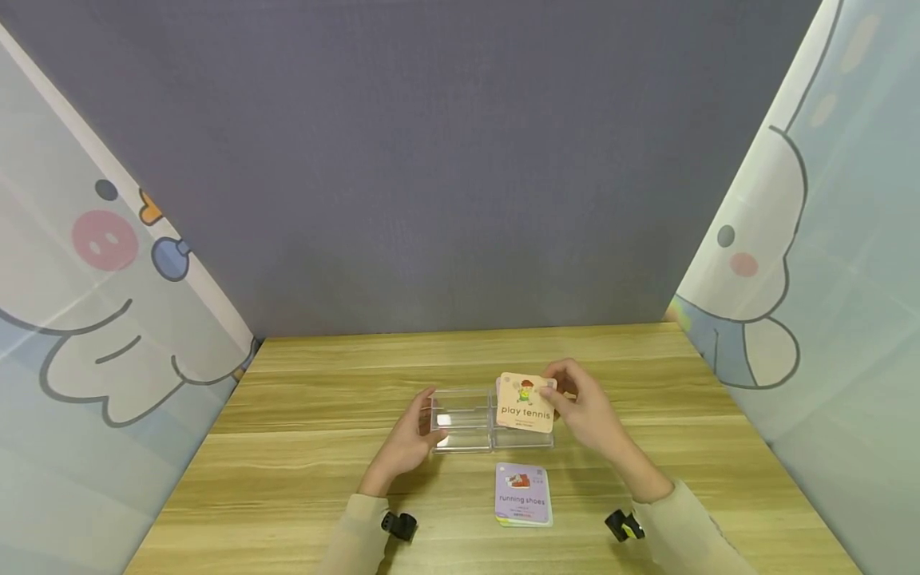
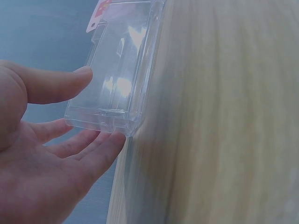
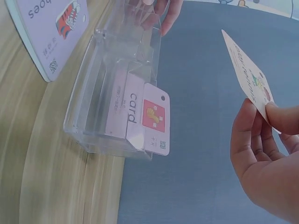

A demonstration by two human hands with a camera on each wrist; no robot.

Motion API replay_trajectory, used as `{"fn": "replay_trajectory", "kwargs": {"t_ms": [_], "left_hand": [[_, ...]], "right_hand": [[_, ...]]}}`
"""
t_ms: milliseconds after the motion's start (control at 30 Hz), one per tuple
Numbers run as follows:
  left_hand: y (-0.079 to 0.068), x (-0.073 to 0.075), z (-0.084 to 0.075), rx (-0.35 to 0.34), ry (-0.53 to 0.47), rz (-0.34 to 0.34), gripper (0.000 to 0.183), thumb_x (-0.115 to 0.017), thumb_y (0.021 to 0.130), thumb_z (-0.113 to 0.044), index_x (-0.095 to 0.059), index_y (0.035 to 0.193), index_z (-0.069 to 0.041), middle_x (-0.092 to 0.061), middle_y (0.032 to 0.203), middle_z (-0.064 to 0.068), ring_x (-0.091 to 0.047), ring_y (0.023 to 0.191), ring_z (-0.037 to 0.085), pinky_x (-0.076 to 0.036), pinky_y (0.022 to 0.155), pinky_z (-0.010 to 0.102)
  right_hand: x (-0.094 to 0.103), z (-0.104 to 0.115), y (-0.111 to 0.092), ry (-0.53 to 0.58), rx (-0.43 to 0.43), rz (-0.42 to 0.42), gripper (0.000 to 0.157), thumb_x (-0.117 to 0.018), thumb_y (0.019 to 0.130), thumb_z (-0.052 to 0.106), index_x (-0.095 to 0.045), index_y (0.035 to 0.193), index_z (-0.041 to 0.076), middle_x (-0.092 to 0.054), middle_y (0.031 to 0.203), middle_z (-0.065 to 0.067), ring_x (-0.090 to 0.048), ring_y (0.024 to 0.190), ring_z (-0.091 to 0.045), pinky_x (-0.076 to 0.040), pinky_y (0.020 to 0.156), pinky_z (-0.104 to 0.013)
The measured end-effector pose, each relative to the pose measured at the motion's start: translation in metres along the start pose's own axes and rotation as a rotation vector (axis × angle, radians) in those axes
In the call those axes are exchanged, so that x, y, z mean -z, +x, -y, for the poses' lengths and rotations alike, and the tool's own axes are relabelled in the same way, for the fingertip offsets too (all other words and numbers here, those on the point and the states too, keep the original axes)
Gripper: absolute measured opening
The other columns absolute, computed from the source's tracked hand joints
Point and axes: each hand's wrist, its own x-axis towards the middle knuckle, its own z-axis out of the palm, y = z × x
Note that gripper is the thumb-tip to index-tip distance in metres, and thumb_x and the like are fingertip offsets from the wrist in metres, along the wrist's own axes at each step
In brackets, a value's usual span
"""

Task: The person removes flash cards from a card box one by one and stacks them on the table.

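Observation:
A clear plastic card holder (image 1: pixel 462 438) with several compartments stands on the table. My left hand (image 1: pixel 404 442) holds its left end, with the thumb on one side and the fingers against the end wall (image 2: pixel 96 122). Between thumb and fingers, my right hand (image 1: pixel 585 406) pinches a cream "play tennis" flash card (image 1: pixel 525 417) by its edge. That card is raised above the holder's right half and apart from it. Inside a right compartment stands a pink "card" flash card (image 3: pixel 155 120), its top sticking out.
In front of the holder lies a stack of flash cards (image 1: pixel 522 497), a purple "running shoes" card on top. Behind the wooden table (image 1: pixel 302 447) rises a grey panel (image 1: pixel 460 176). Cartoon-printed curtains (image 1: pixel 848 263) hang at both sides.

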Motion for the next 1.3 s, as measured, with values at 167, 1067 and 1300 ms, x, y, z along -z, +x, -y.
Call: {"fn": "replay_trajectory", "kwargs": {"t_ms": [167,1067,1300], "left_hand": [[-0.001,0.001,-0.001,-0.001,-0.005,0.001,0.076,-0.067,0.097,-0.005,-0.023,0.159,-0.002,-0.038,0.151,0.031,-0.040,0.137,0.052,-0.037,0.111,0.064],[0.000,0.001,0.002,0.000,-0.004,0.017,0.078,-0.068,0.098,-0.007,-0.021,0.160,-0.002,-0.035,0.152,0.032,-0.038,0.138,0.052,-0.036,0.113,0.063],[0.000,0.001,0.000,0.007,-0.008,0.014,0.078,-0.069,0.097,-0.009,-0.022,0.160,-0.003,-0.035,0.153,0.032,-0.039,0.138,0.053,-0.036,0.112,0.063]], "right_hand": [[-0.002,0.003,-0.002,0.015,-0.013,0.006,0.016,-0.064,0.098,-0.001,-0.058,0.113,0.001,-0.060,0.095,-0.013,-0.059,0.074,-0.019,-0.056,0.059,-0.026],[-0.007,-0.006,-0.019,0.043,-0.089,0.026,0.016,-0.066,0.096,-0.003,-0.060,0.110,0.000,-0.060,0.092,-0.013,-0.060,0.075,-0.020,-0.058,0.057,-0.030],[-0.006,-0.011,-0.023,0.035,-0.104,0.052,0.016,-0.066,0.096,-0.003,-0.060,0.111,0.000,-0.060,0.092,-0.013,-0.062,0.076,-0.021,-0.060,0.059,-0.035]]}}
